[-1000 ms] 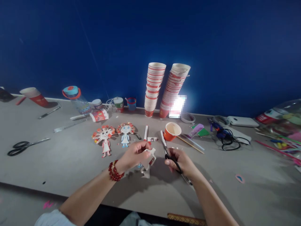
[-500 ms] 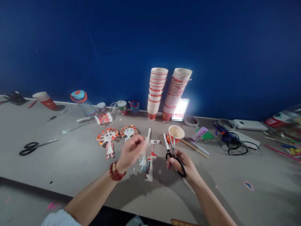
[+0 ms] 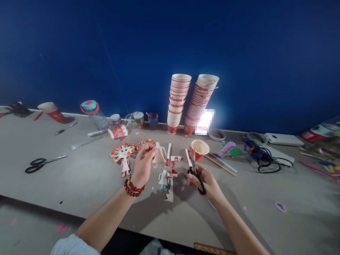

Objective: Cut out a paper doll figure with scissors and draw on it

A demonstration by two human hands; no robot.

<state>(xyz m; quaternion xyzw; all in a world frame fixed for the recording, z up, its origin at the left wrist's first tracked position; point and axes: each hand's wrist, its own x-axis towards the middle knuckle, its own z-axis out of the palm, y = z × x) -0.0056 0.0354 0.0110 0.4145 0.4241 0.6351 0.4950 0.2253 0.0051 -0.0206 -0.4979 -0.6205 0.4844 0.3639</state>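
Your left hand (image 3: 145, 163) covers most of a cutout doll (image 3: 145, 142), so only the red-and-white rim of its head shows above your knuckles. The thumb and forefinger of that hand pinch a white paper scrap (image 3: 159, 156), which hangs out to the right of the fingertips above the table; its outline is soft, and you cannot tell its long axis for certain. Your right hand (image 3: 208, 182) curls around the black handles of the scissors (image 3: 194, 169), but which fingers sit inside the loops is hidden. Their blades stand slightly parted and point away from you, leaning a little left, with the tips hard to make out against the orange paper cup (image 3: 200, 148). Between your hands a blue-edged doll body (image 3: 163, 180) lies on the table, long axis running away from you, feet nearest you. A pixelated bright patch masks the foot of the right-hand cup stack (image 3: 203, 95).
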